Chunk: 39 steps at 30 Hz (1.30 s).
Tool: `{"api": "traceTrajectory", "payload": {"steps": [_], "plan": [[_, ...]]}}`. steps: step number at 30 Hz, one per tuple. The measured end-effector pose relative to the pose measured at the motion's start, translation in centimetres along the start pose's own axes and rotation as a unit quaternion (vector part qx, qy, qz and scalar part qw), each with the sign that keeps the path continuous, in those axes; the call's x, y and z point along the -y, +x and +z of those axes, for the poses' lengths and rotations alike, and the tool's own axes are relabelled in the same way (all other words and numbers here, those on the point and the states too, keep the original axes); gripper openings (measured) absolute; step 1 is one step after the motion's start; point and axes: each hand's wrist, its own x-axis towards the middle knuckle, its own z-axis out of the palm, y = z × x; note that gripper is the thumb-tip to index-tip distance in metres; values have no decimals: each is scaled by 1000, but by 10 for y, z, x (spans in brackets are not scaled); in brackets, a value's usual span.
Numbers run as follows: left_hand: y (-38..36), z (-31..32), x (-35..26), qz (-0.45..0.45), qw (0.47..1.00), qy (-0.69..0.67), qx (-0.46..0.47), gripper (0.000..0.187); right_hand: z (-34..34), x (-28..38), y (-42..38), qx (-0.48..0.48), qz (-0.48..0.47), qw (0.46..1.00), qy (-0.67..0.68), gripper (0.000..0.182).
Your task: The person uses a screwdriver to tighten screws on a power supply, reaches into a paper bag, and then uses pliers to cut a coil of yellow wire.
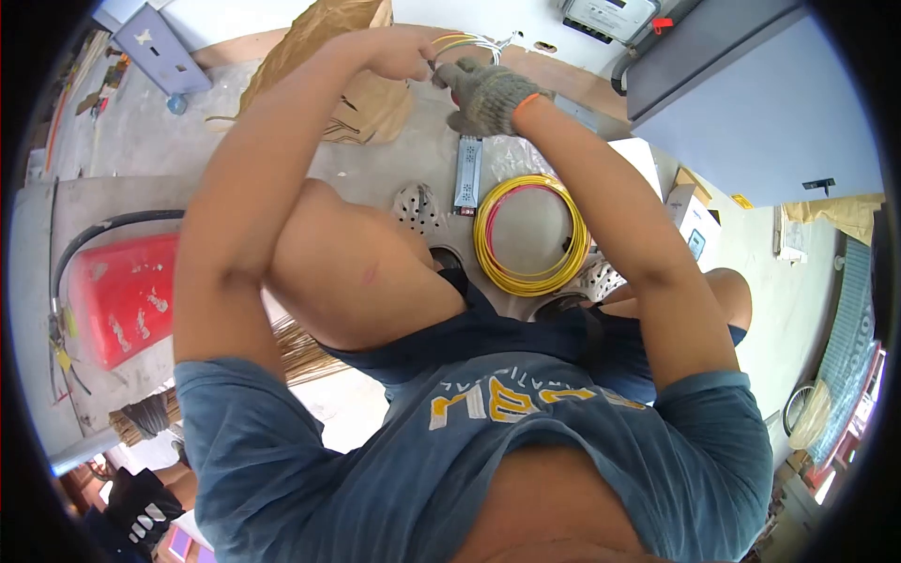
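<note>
My bare left hand point(399, 53) is at the top middle, its fingers pinched at the ends of several thin wires point(460, 39), coloured yellow, red, green and white. These fan out to the right toward the wall base. Right beside it, my right hand point(490, 98) wears a grey knit glove with an orange cuff. Its fingers are curled around something mostly hidden; a small red bit shows at the palm, and a dark tip lies between the hands. Below on the floor are a slotted metal power supply point(468, 175) and a coil of yellow and red wire point(488, 239).
A crumpled brown paper bag point(375, 105) stands behind my left hand. To the right is a grey metal cabinet point(751, 113), with an electric meter point(612, 17) near it. A red container point(122, 296) sits at left. Another person's dark shoe point(141, 511) shows lower left.
</note>
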Motion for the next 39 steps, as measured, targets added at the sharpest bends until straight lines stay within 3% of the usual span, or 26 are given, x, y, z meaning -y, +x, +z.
{"api": "traceTrajectory", "payload": {"steps": [2,3,5,7,8,10,11,13,15,16,18,20,21,25,29,30,31,32,34,35,39], "plan": [[-1,1,7,4,999,-7,38,42,-6,-7,-3,58,-133,989,-26,40],[3,6,19,4,1000,1,26,42,1,-13,-1,65,-128,989,-22,40],[12,15,36,5,1000,8,10,43,8,-21,12,84,-92,991,-39,40],[10,49,43,-3,989,-103,106,41,5,-24,16,94,-45,994,-22,40],[7,63,42,-5,988,-105,109,41,0,-23,23,95,-4,995,-11,41],[9,93,38,-51,928,-356,102,41,1,-32,38,95,29,995,-14,41],[18,110,43,-52,926,-358,107,41,0,-36,43,91,64,994,-21,41],[32,141,47,11,921,-384,-61,44,-9,-41,36,81,65,995,-14,40],[43,141,38,41,911,-399,-97,46,-15,-40,32,63,62,996,-13,39],[49,142,33,69,898,-413,-132,48,-14,-39,29,81,36,996,5,35],[65,146,32,88,893,-427,-109,44,-7,-38,24,105,15,994,28,30],[74,157,34,106,886,-443,-87,41,3,-35,24,28,-124,991,36,23],[74,165,36,116,888,-428,-123,36,12,-40,29,13,-165,985,48,24],[68,189,39,153,859,-461,-159,28,15,-55,39,82,-253,956,124,23],[68,201,21,84,875,-398,-263,29,12,-39,37,-19,-332,942,44,33],[77,204,18,77,789,-556,-250,33,-2,-22,33,38,-150,988,20,29],[84,213,16,65,676,-698,-226,37,-17,-8,31,99,39,994,-3,29],[88,223,23,59,675,-702,-220,37,-24,-5,35,106,42,993,2,29],[92,235,42,19,869,-429,-244,35,-37,-4,47,248,45,968,12,51],[92,229,45,119,858,-400,-299,30,-45,-10,50,267,-28,963,38,42],[87,203,41,91,889,-399,-207,30,-37,-20,45,232,-120,964,50,29]]}}
